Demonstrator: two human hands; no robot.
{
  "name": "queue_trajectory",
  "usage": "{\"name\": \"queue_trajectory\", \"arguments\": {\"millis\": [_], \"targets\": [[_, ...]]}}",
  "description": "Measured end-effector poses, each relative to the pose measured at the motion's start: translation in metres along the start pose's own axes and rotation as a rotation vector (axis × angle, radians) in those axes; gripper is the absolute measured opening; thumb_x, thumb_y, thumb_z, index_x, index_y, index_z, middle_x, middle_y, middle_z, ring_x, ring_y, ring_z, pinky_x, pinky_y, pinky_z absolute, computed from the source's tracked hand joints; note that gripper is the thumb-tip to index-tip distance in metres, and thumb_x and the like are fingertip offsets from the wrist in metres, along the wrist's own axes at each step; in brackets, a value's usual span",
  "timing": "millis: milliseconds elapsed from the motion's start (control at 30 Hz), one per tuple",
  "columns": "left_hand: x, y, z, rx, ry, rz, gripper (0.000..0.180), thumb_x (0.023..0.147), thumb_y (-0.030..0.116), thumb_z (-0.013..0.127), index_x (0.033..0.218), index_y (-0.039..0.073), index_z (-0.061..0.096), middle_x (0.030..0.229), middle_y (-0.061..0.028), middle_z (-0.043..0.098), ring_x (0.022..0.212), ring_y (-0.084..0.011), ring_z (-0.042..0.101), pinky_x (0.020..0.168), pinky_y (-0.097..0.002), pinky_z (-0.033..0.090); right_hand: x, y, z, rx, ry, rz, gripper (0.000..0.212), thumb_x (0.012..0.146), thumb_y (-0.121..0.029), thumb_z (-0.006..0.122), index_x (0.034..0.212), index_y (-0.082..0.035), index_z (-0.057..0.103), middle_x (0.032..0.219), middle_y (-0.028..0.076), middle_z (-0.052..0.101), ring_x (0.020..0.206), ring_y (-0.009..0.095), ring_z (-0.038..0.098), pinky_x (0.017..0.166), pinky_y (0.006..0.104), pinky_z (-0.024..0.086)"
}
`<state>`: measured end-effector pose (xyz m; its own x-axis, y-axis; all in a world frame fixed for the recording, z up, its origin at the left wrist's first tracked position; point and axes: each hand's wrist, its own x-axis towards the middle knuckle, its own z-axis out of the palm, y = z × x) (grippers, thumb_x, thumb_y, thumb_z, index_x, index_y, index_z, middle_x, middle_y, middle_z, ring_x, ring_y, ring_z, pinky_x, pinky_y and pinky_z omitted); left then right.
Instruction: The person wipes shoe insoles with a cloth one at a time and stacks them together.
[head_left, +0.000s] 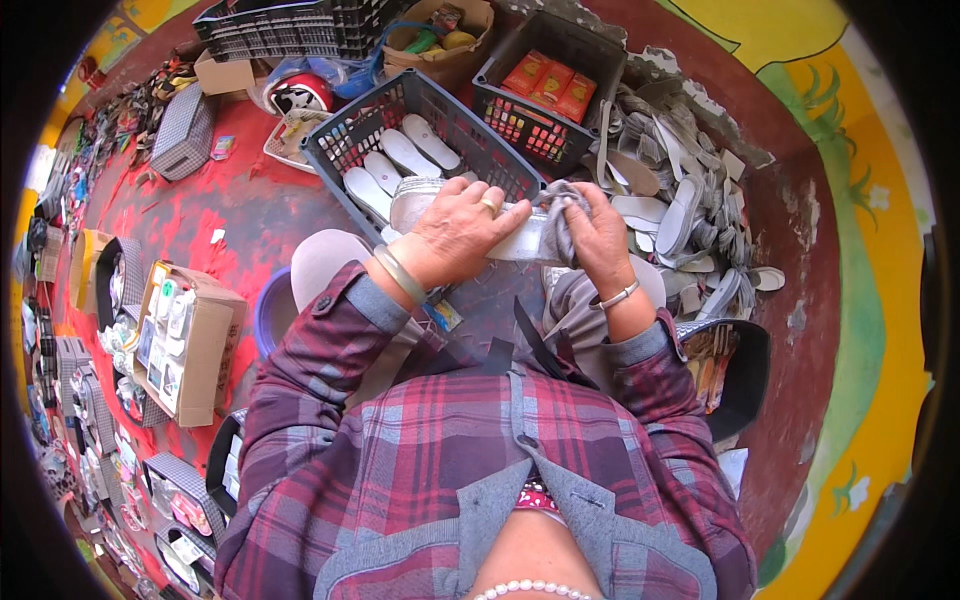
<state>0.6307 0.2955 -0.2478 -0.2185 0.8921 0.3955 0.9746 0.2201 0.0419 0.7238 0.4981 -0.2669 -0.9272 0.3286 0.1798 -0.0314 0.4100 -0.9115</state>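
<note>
My left hand (452, 232) is closed over a white shoe sole (521, 243), held level above my lap; its palm side is hidden. My right hand (600, 240) pinches a crumpled grey cloth (561, 228) around the sole's right end. Just beyond my hands stands a grey plastic crate (325, 150) with several white soles (405, 153) lying in a row inside. To the right, a large heap of grey and white soles (680, 215) leans against the wall.
A second dark crate (490, 105) holds orange boxes (550, 85). Behind are a paper bag (450, 65) and a black crate (290, 35). At left stand a cardboard box (210, 350) and a blue basin (272, 310); a black bin (745, 375) is by my right elbow.
</note>
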Motion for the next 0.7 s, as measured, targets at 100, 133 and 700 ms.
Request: {"name": "queue_trajectory", "arguments": {"millis": [100, 133, 700], "targets": [[-0.014, 0.000, -0.011, 0.065, 0.075, 0.045, 0.056, 0.066, 0.016, 0.066, 0.120, 0.013, 0.053, 0.099, -0.0089, 0.054, 0.095, -0.0250, 0.054, 0.088, -0.0396, 0.039, -0.002, 0.008, 0.001, 0.638, 0.080, 0.281, 0.017, 0.088, -0.004, 0.051, 0.102, 0.001, 0.058, 0.092, 0.009, 0.065, 0.078, 0.016, 0.063, 0.072, 0.0266, 0.050], [-0.019, -0.001, -0.017, 0.085, 0.117, 0.065, 0.055, 0.066, 0.016, 0.066, 0.120, 0.013, 0.053, 0.099, -0.0085, 0.054, 0.096, -0.0249, 0.054, 0.089, -0.0399, 0.038, -0.001, 0.010, -0.004, 0.834, 0.069, 0.391, 0.016, 0.087, -0.002, 0.051, 0.100, 0.003, 0.059, 0.092, 0.010, 0.065, 0.078, 0.016, 0.063, 0.073, 0.0274, 0.051], [-0.028, 0.004, -0.065, 0.145, -0.092, 0.498, 0.044, 0.076, 0.015, 0.052, 0.119, 0.022, 0.048, 0.100, -0.0042, 0.052, 0.099, -0.0219, 0.053, 0.106, -0.0429, 0.031, -0.048, -0.043, 0.018, 0.126, -0.827, 0.074, 0.047, 0.078, -0.022, 0.068, 0.117, 0.002, 0.053, 0.106, 0.005, 0.060, 0.092, 0.013, 0.057, 0.081, 0.0277, 0.046]]}}
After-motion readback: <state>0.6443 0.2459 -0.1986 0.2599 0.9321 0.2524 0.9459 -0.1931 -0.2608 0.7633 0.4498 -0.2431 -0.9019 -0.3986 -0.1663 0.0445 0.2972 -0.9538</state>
